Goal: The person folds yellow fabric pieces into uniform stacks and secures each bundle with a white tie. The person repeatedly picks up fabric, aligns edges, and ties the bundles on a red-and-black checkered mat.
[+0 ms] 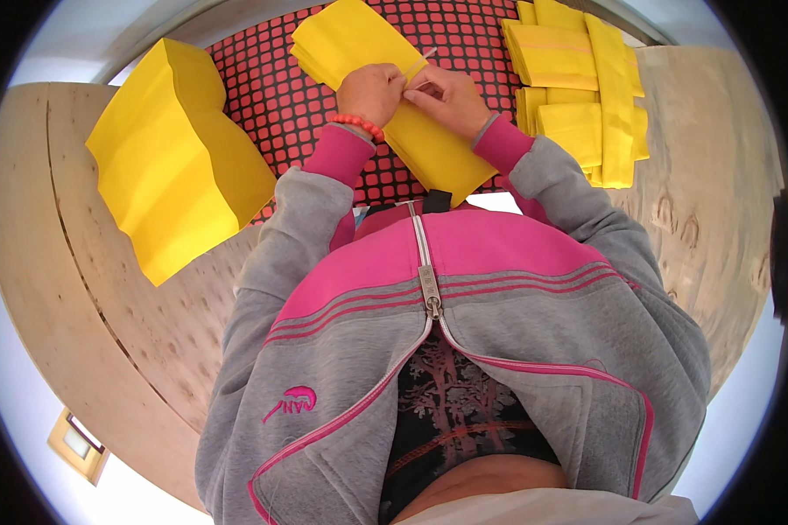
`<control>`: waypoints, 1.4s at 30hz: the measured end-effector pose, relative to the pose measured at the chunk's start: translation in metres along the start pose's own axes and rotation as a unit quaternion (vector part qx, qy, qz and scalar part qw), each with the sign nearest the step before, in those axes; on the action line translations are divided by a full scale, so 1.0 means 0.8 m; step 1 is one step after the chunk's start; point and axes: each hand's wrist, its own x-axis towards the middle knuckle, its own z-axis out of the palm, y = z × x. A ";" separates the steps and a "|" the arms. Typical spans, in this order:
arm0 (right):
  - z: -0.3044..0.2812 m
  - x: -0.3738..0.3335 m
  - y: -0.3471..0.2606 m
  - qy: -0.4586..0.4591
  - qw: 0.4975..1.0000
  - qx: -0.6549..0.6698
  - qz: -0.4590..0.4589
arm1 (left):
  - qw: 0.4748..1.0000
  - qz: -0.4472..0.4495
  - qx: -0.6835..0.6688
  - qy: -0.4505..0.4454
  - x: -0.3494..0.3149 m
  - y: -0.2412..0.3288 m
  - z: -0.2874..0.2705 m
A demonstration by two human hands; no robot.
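Observation:
A thick stack of folded yellow cloth (pixel 429 149) lies slantwise on the red-and-black patterned mat, under both my hands. A thin pale strip (pixel 424 59) crosses the stack, its loose end pointing up to the far right. My left hand (pixel 373 93), with a red bead bracelet at the wrist, is closed at the strip, its fingertips mostly hidden. Close beside it, my right hand (pixel 449 98) is pinched on the same strip, thumb and forefinger together. The two hands nearly touch over the middle of the stack.
At the left, a large yellow cloth sheet (pixel 171 162) with a wavy edge lies partly on the mat. Several folded yellow bundles (pixel 578 96) are piled at the far right, a yellow band across them. The patterned mat (pixel 263 96) covers part of the wooden table (pixel 140 297).

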 end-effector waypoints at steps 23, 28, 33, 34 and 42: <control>-0.006 0.026 -0.060 0.000 0.963 -0.249 -0.102 | 0.923 0.005 -0.383 -0.025 -0.017 -0.016 0.021; -0.009 0.030 -0.060 0.024 0.956 -0.255 -0.143 | 0.881 -0.013 -0.473 -0.009 -0.015 -0.017 0.024; -0.029 0.033 -0.048 0.017 0.935 -0.331 -0.128 | 0.870 -0.037 -0.491 -0.022 -0.011 -0.022 0.021; -0.032 0.033 -0.045 0.006 0.932 -0.342 -0.121 | 0.865 -0.043 -0.500 -0.025 -0.011 -0.022 0.022; -0.022 0.017 -0.032 -0.029 0.964 -0.259 -0.060 | 0.717 -0.165 -0.665 -0.128 0.002 -0.046 0.011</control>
